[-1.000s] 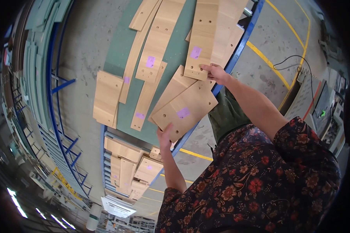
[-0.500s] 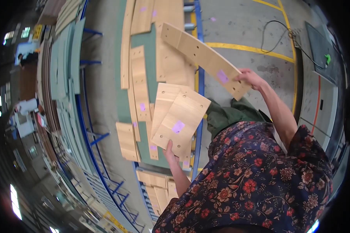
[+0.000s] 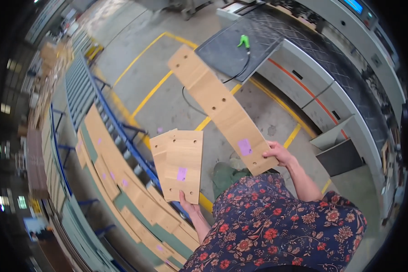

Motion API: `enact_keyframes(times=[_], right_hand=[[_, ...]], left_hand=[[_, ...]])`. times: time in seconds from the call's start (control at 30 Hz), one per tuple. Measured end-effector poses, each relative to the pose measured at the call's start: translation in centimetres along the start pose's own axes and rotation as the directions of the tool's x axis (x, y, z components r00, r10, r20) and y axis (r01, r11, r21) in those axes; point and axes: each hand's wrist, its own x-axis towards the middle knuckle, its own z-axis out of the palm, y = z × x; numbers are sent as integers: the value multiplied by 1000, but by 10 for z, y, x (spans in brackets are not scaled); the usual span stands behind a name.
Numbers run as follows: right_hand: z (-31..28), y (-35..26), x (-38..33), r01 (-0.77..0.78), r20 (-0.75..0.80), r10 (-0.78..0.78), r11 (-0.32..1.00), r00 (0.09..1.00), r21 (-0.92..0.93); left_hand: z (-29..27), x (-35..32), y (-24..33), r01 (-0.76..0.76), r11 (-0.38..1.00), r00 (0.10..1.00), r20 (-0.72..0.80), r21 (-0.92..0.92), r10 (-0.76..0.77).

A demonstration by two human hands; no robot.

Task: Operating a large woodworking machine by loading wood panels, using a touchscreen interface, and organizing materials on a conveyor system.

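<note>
My left hand (image 3: pixel 190 207) grips two short wooden panels, the thumb lying over their lower edge. The front panel (image 3: pixel 184 152) has holes near its corners and a pink sticker; the rear panel (image 3: pixel 158 152) fans out to its left. In my right hand (image 3: pixel 279 153) is a long wooden board (image 3: pixel 217 106), pinched near its lower end. It slants up to the left, with several drilled holes and a pink sticker close to my fingers. Both hands hold their pieces in the air in front of my body, apart from each other.
At the left, a roller conveyor (image 3: pixel 79 86) with a blue frame carries many wooden boards (image 3: pixel 138 195) on green sheets. Ahead and right stands a machine with a dark table (image 3: pixel 222 45), a green air gun (image 3: pixel 244 41) and its hose. Yellow lines (image 3: pixel 152 95) mark the floor.
My body has turned right, from the board-laden conveyor toward the machine. Both hands still hold the same wooden pieces; the long board now stands more steeply, and the short panels are more upright.
</note>
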Motion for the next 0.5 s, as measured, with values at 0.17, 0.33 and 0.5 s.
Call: enact_keyframes(times=[0.17,0.33,0.5], right_hand=[[17,36,-26,143,-215,-90,959,972,244],[20,55,-78,268,-455,-115,919,883,287],[13,34,-98,364,-636,-98,881,766,302]], left_hand=[[67,45,15,179,977,976,103,115,-191],[119,51,27,304,911,916,178,279,-360],[213,80,20,368,858,779,385,359,-495]])
